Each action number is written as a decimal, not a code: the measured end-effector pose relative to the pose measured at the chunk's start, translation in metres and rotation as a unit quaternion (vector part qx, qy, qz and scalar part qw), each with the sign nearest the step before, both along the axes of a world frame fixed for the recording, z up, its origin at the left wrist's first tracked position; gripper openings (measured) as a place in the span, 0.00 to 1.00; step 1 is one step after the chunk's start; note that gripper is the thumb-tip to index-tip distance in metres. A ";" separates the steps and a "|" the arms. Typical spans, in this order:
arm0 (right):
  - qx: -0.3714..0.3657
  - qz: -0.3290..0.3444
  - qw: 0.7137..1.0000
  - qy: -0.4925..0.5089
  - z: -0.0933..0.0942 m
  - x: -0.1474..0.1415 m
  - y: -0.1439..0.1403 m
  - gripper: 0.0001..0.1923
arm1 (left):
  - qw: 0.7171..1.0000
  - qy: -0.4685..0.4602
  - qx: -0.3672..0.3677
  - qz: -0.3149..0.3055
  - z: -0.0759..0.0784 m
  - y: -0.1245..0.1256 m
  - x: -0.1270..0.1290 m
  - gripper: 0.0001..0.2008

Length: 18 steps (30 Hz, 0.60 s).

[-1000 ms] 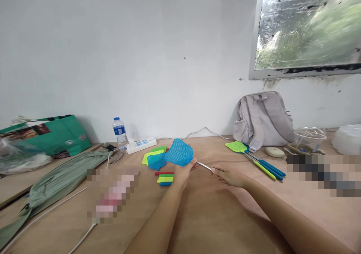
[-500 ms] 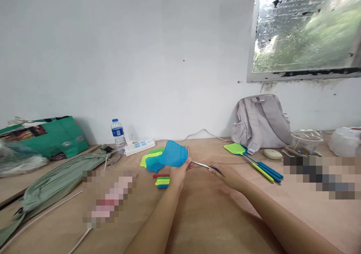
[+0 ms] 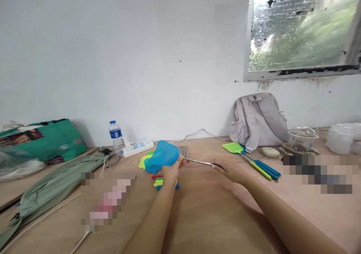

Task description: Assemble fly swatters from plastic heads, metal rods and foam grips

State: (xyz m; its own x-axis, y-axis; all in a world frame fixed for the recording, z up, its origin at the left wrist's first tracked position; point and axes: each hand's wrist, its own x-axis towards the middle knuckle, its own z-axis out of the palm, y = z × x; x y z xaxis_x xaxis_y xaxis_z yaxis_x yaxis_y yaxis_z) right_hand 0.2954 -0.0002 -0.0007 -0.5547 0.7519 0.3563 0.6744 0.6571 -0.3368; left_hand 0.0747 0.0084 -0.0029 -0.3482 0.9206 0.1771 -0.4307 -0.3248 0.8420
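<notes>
Pinching the neck of a blue mesh fly swatter (image 3: pixel 163 156), the left hand (image 3: pixel 170 171) held it above the worktop (image 3: pixel 214 216); the right hand (image 3: pixel 229 170) gripped its thin metal rod. Near the backpack (image 3: pixel 259 120), a clear bowl (image 3: pixel 302 137) held small items.

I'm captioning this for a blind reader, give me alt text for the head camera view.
Two bare hands hold a blue fly swatter over a wooden table: the left hand at its mesh head, the right hand on the metal rod's far end. More swatters and a grey backpack lie to the right.
</notes>
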 end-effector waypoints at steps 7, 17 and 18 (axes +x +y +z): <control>0.029 -0.057 0.998 -0.027 0.003 0.031 0.003 0.18 | 0.997 -0.024 0.009 0.071 0.011 0.004 -0.045 0.14; 0.040 -0.092 0.994 -0.037 0.004 0.030 -0.002 0.16 | 0.999 -0.031 0.032 -0.005 0.014 0.003 -0.065 0.09; 0.036 -0.091 0.995 -0.034 0.003 0.030 -0.003 0.16 | 0.999 -0.043 0.030 -0.006 0.015 0.003 -0.064 0.09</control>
State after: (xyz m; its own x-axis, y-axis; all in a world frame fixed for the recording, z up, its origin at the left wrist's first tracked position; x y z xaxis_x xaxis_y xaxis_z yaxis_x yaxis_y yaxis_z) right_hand 0.3253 -0.0033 0.0021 -0.4362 0.8161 0.3792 0.8042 0.5426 -0.2427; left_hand 0.0109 0.0115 0.0117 -0.3541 0.9133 0.2014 -0.5052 -0.3681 0.7806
